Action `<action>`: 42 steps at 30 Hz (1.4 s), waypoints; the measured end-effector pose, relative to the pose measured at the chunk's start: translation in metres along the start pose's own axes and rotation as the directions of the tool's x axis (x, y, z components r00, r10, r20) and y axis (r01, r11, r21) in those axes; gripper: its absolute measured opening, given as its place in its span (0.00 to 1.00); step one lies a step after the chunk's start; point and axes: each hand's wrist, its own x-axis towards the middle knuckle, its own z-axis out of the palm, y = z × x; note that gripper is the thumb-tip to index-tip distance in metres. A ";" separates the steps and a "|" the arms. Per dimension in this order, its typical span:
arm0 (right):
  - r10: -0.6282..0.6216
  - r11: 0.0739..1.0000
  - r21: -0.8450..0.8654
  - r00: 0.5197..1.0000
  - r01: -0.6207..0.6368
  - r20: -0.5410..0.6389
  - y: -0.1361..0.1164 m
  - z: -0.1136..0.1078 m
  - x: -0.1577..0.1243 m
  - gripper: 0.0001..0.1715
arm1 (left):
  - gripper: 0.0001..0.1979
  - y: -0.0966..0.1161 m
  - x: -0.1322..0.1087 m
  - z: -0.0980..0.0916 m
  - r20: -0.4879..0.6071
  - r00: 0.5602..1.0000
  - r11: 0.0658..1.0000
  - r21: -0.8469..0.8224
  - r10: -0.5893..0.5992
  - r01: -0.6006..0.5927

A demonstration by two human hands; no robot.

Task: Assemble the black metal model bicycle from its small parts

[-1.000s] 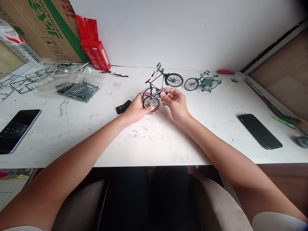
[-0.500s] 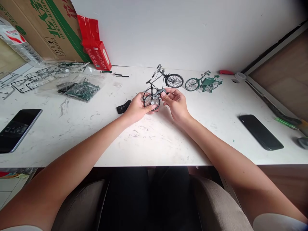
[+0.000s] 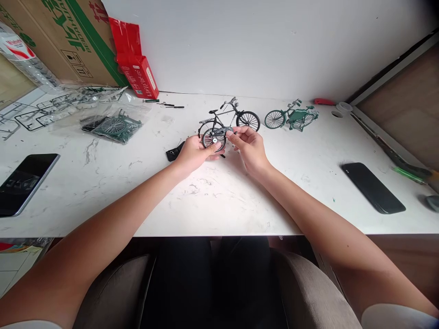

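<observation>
A black model bicycle (image 3: 219, 119) is held between my two hands above the white table, its front wheel pointing right. My left hand (image 3: 192, 154) is closed on its rear wheel, with the thumb across the lower rim. At the crank and chain area, my right hand (image 3: 251, 145) pinches the bicycle between thumb and fingers. The fingertips partly cover the pedal there. Just behind my left hand lies a small black piece (image 3: 174, 152). A green model bicycle (image 3: 297, 115) stands to the right, apart from both hands.
Plastic bags of model parts (image 3: 115, 127) and part frames (image 3: 41, 112) lie at the left. Behind them are a cardboard box (image 3: 82, 41), a red packet (image 3: 139, 68) and a bottle (image 3: 25, 55). Phones lie left (image 3: 29, 183) and right (image 3: 373, 187). Small tools (image 3: 168, 105) lie near the wall.
The black bicycle has tilted: its handlebars and saddle are lower, and its frame is more level. Its rear rack now shows. Both hands still hold it in about the same place.
</observation>
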 end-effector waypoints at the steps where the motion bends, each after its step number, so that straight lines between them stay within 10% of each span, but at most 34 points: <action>1: 0.009 1.000 0.005 1.000 -0.009 0.005 0.000 0.000 -0.001 0.30 | 0.19 0.001 -0.001 0.000 0.002 1.000 1.000 -0.004 -0.012 0.012; 11: 0.157 0.979 0.122 0.985 -0.165 0.068 -0.007 0.004 -0.007 0.31 | 0.19 -0.002 -0.002 0.002 0.028 0.999 0.999 -0.017 -0.027 0.027; 42: 0.103 0.991 0.095 0.994 -0.099 -0.036 -0.005 0.001 -0.003 0.26 | 0.17 -0.003 0.003 0.002 -0.126 0.987 0.992 0.088 0.105 -0.094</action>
